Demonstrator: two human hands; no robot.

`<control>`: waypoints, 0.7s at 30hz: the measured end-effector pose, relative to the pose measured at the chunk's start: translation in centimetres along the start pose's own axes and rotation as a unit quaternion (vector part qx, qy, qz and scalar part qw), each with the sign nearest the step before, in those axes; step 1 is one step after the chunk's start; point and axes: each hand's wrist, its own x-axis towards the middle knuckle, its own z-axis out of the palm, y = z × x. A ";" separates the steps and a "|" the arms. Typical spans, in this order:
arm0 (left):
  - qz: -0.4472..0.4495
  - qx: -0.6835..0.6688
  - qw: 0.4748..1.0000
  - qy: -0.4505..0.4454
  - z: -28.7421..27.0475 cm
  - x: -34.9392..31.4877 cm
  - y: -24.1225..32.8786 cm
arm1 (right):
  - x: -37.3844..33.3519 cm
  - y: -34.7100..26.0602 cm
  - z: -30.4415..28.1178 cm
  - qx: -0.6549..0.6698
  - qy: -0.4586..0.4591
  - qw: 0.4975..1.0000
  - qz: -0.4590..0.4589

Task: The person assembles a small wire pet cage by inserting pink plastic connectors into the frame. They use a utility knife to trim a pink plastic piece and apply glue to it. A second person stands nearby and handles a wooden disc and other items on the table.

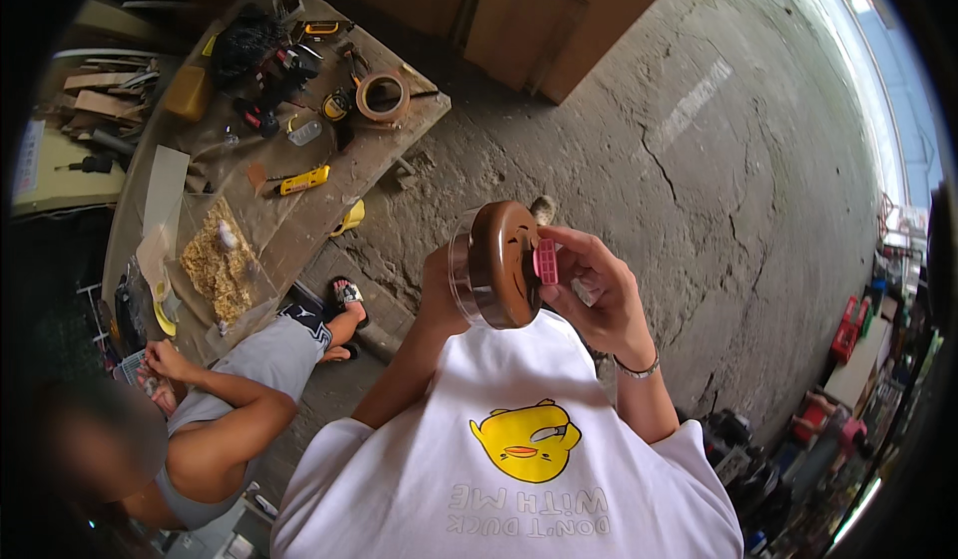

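Note:
In front of my white shirt I hold a round brown piece (517, 265) with a glossy rim, dark curved lines on its face and a clear drum-like part (461, 265) on its left side. My left hand (439, 284) is wrapped round the clear side; most of its fingers are hidden behind it. A small pink slotted piece (546, 262) sits against the middle of the brown face. My right hand (604, 284) pinches this pink piece between thumb and forefinger. Something small and clear (589, 287) shows by the right palm.
At the left a worktable (399, 145) carries a tape roll (382, 96), a yellow utility knife (302, 181), a tape measure (336, 106) and wood shavings (218, 265). Another person (239, 389) is beside it. Cardboard (529, 25) stands beyond; assorted clutter (808, 429) lines the right.

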 end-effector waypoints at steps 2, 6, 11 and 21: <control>0.013 -0.007 1.000 -0.012 1.4 3.3 0.7 | 2.9 0.6 -2.6 0.013 -0.017 1.000 -0.016; 0.082 0.185 0.979 0.021 4.6 9.2 1.4 | 8.5 1.1 -8.4 0.036 -0.065 0.997 0.009; 0.037 0.055 0.995 0.071 8.1 15.3 2.1 | 15.4 1.3 -14.2 0.047 -0.134 0.990 -0.003; 0.121 0.117 0.976 0.139 8.3 25.6 0.0 | 27.0 2.4 -19.2 0.054 -0.168 0.984 -0.012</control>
